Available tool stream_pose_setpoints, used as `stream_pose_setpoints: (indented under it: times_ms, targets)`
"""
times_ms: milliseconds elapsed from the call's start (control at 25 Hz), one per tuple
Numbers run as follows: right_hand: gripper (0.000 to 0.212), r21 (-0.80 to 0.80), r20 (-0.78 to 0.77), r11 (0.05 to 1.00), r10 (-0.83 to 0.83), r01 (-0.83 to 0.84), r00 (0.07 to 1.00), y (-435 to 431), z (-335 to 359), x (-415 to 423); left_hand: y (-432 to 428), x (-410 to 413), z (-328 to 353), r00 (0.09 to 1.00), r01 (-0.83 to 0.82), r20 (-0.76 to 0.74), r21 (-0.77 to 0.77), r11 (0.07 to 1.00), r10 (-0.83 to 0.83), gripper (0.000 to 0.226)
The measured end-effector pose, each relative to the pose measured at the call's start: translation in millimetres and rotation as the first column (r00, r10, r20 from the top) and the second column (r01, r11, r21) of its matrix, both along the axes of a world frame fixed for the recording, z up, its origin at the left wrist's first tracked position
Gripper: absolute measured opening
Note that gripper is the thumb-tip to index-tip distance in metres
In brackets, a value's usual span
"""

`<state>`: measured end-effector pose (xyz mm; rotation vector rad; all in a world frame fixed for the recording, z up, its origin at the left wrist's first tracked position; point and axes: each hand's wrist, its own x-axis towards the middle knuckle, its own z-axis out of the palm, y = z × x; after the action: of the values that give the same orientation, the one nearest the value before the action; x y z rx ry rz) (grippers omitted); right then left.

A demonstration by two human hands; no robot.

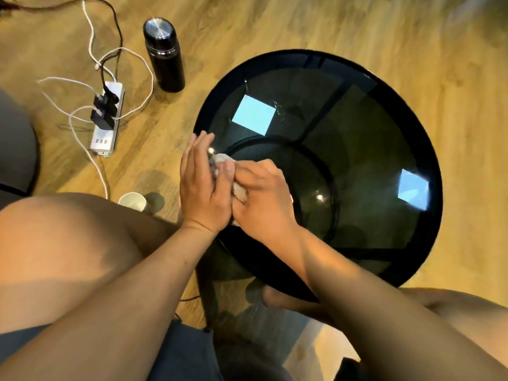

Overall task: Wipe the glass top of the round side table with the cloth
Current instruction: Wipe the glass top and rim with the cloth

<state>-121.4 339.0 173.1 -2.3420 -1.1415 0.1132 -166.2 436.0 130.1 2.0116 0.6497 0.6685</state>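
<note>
- You are looking down on a round side table (406, 86) with a black rim and a dark, smoky glass top; a lower ring and crossbars of its frame show through the glass.
- Two bright square reflections and a few small light glints sit on the glass, with faint smears near the far-left square.
- The floor (275, 23) around it is light wood-grain planks.
- To your left on the floor, a white power strip (107, 119) carries black plugs with white and black cables trailing off; a black flask (164, 55) stands beyond it, and a paper cup (132, 201) sits near your left knee.
- The cloth (239, 192) is a pale, greyish crumpled wad, mostly hidden, above the near-left part of the glass.
- Your left hand (204, 185) cups the cloth from the left, fingers extended along it.
- Your right hand (262, 200) is clenched around the cloth, pressed against your left.
</note>
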Motion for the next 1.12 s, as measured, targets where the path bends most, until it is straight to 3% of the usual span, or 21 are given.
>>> stream_pose_setpoints:
  times_ms: [120,240,360,440,520,600,680,720,800,880,920,1000,1120]
  targets:
    - [0.030,-0.071,0.190,0.989,0.143,-0.131,0.971,-25.4,-7.4,43.1,-1.7,1.2,-1.2,0.997,0.028,-0.070,0.070,0.997,-0.024,0.056]
    - [0.034,-0.155,0.238,0.969,-0.150,0.190,0.960,-79.9,-10.6,141.5,-1.7,3.5,-0.3,0.988,0.084,-0.146,0.171,0.982,-0.059,0.056]
    - [0.050,-0.276,0.263,0.815,-0.445,0.509,0.856,-154.5,0.3,246.7,-1.1,4.5,0.8,0.982,0.074,-0.183,0.180,0.981,-0.040,0.060]
    - [0.050,-0.263,0.228,0.737,-0.580,0.623,0.782,-171.7,8.2,269.2,-0.8,5.2,1.2,0.981,0.063,-0.192,0.170,0.983,-0.030,0.062]
    - [0.054,-0.226,0.175,0.678,-0.678,0.700,0.714,-134.1,9.8,242.7,-0.8,6.1,2.8,0.981,0.057,-0.192,0.164,0.985,-0.024,0.061]
    - [0.046,-0.202,0.238,0.781,-0.547,0.591,0.803,-71.6,6.6,178.3,-0.8,6.1,3.0,0.982,0.048,-0.186,0.159,0.986,-0.018,0.060]
    - [0.032,-0.194,0.161,0.948,-0.223,0.253,0.961,-14.0,-3.0,97.9,-0.8,4.6,2.2,0.990,0.042,-0.143,0.141,0.989,-0.021,0.059]
    - [0.029,-0.156,0.097,0.986,-0.041,0.056,0.994,10.4,-3.3,61.2,-0.8,3.2,2.1,0.995,0.027,-0.096,0.114,0.993,-0.016,0.057]
    - [0.028,-0.105,0.001,0.976,0.193,-0.191,0.981,26.1,0.0,29.5,-2.2,1.7,1.7,0.999,-0.005,-0.039,0.077,0.997,0.008,0.056]
    - [0.035,-0.198,0.055,0.946,0.272,-0.256,0.961,9.6,-3.4,59.5,-3.9,2.2,1.5,0.995,-0.001,-0.096,0.101,0.995,0.010,0.056]
    - [0.040,-0.247,0.102,0.950,0.219,-0.189,0.970,-4.2,-1.8,82.2,-4.0,3.4,1.3,0.992,0.003,-0.126,0.105,0.994,0.010,0.056]
    - [0.043,-0.252,0.189,0.964,-0.038,0.085,0.981,-48.6,-6.9,148.2,-5.1,3.5,2.1,0.986,-0.005,-0.164,0.095,0.995,0.021,0.056]
    - [0.055,-0.315,0.267,0.840,-0.368,0.441,0.891,-116.9,-2.4,248.2,-3.7,4.4,3.6,0.978,-0.023,-0.206,0.083,0.996,0.040,0.058]
